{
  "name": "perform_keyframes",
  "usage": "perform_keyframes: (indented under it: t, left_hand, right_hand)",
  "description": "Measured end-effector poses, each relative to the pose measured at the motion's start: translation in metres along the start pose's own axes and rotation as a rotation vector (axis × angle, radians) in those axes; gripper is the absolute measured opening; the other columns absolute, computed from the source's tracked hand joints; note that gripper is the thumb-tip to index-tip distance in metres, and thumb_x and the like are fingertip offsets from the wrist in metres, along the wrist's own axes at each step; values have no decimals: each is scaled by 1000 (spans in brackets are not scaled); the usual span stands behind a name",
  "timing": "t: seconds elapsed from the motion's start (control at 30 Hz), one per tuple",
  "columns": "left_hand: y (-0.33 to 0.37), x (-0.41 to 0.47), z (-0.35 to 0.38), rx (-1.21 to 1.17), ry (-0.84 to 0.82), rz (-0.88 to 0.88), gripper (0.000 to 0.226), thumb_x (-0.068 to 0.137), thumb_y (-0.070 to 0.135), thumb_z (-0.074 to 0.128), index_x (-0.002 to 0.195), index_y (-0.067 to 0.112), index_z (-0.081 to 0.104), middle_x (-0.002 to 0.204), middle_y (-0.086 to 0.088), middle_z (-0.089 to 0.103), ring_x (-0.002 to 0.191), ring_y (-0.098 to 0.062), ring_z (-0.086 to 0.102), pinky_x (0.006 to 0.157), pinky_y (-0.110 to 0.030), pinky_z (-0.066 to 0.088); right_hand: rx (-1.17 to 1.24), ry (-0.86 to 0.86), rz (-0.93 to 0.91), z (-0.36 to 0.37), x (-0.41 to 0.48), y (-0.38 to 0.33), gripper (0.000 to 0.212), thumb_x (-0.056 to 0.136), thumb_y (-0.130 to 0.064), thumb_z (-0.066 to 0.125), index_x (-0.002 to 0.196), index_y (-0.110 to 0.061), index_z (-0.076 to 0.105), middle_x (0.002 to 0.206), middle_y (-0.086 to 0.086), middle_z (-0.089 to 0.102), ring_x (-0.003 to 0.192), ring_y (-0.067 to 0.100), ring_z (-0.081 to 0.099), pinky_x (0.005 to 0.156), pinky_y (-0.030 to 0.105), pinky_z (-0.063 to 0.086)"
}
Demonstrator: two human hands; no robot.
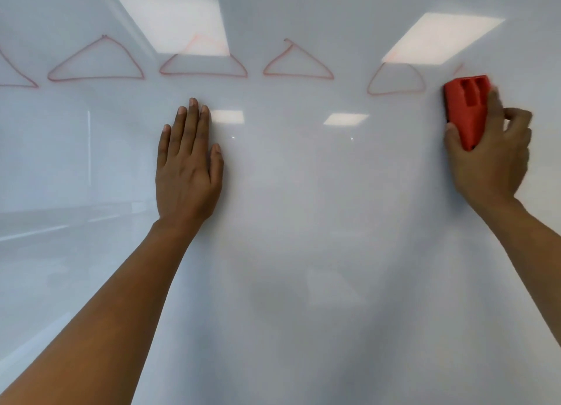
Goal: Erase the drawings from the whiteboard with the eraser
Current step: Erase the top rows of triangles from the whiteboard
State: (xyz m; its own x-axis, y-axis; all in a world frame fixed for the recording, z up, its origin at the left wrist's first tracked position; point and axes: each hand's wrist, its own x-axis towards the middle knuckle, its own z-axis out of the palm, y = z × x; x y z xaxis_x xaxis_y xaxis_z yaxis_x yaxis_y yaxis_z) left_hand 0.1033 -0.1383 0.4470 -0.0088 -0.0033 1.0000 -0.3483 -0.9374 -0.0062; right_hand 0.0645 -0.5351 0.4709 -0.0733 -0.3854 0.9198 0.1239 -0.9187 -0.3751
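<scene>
**markerfan:** So how far along is this?

**boardwiper:** Barely started, I'd say. The red eraser (466,107) is out at about 3 o'clock in the frame, flat against the whiteboard (288,252). The right hand (491,161) is wrapped round its lower half, thumb on one side and curled fingers on the other. At 12 o'clock from it there's a faint leftover red stroke (460,69), so my guess is one shape is mostly wiped. The nearest whole triangle (396,81) sits at its 10 o'clock, close but not touching, and the row of triangles (200,67) carries on toward 9 o'clock, none wiped yet.

**markerfan:** Which way's the eraser pointing?

**boardwiper:** The long axis runs roughly 6 to 12. The wide slotted end is up and the narrow end is down in the palm.

**markerfan:** Next move?

**boardwiper:** Probably slide it up and left across that triangle, pressing evenly. The left hand (188,167) is flat on the board near centre, fingers straight and together, holding nothing. It looks like it's just bracing.
</scene>
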Motion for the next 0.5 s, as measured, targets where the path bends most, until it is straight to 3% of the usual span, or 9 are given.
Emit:
perform_keyframes:
  t: [0.13, 0.23, 0.33, 0.5]
  left_hand:
    - [-1, 0, 1, 0, 4, 0, 54, 101, 24, 28, 153, 10, 20, 161, -4, 16, 149, -17, 12, 122, -31, 3]
    - [0, 0, 2, -2, 12, -7, 54, 101, 24, 28, 153, 11, 20, 161, -4, 16, 149, -16, 12, 122, -31, 4]
    - [0, 0, 2, -6, 16, -8, 54, 101, 23, 29, 153, 10, 21, 161, -4, 17, 149, -17, 13, 122, -32, 5]
    - [0, 0, 2, -6, 10, -8, 54, 101, 24, 29, 153, 10, 21, 161, -4, 17, 149, -16, 12, 122, -31, 5]
  right_hand:
    - [51, 50, 337, 3, 33, 9, 72, 88, -50, 46, 150, -23, 22, 140, 14, 34, 122, 36, 40, 101, 49, 37]
    - [55, 66, 411, 9, 56, -8, 70, 89, -46, 46, 150, -21, 21, 144, 13, 32, 125, 34, 39, 103, 46, 34]
    - [41, 44, 279, 13, 59, -35, 69, 90, -43, 47, 150, -19, 22, 143, 16, 32, 123, 36, 39, 100, 46, 34]
    - [84, -46, -166, 14, 12, -69, 69, 90, -44, 51, 149, -18, 27, 131, 21, 40, 113, 38, 44, 92, 47, 39]
